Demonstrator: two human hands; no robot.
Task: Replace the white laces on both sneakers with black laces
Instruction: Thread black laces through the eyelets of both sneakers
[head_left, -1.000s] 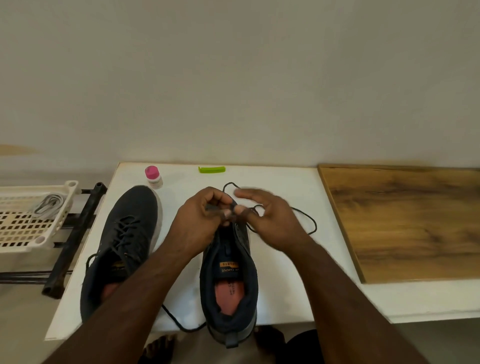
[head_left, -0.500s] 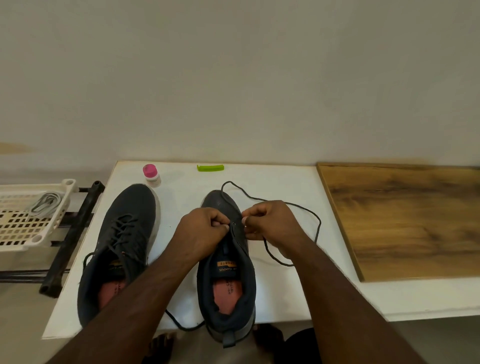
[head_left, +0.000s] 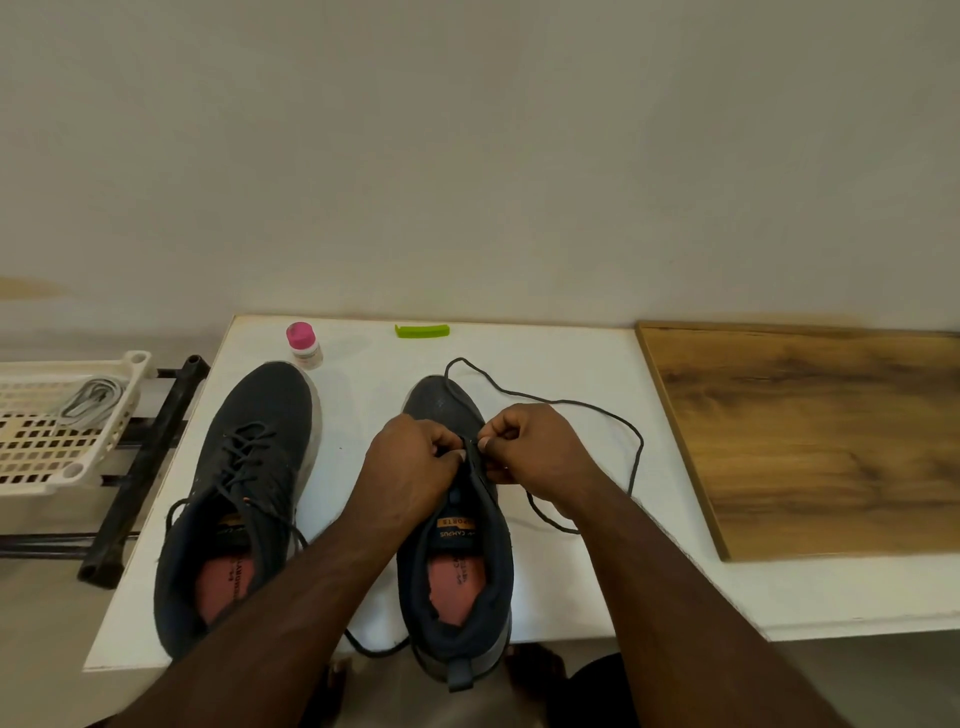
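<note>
Left hand (head_left: 410, 467) and right hand (head_left: 535, 452) are pinching the black lace (head_left: 631, 441) over the unlaced sneaker (head_left: 457, 545), whose heel is overhanging the white desk (head_left: 561, 364) edge at 6 o'clock. Laced sneaker (head_left: 244, 493) is lying at 9 o'clock; open desk is lying toward 12.

Two sneakers are set side by side on the counter (head_left: 571, 374), the laced sneaker (head_left: 244, 499) to the left of the unlaced sneaker (head_left: 457, 561). Behind them, near the wall, a small bottle (head_left: 303, 345) and a clip (head_left: 422, 330) are placed. A lace (head_left: 597, 410) is looped to the right. A board (head_left: 810, 436) is laid at the right end. A basket (head_left: 62, 431) is positioned left of the counter, a bundle of laces (head_left: 91, 401) inside it.
</note>
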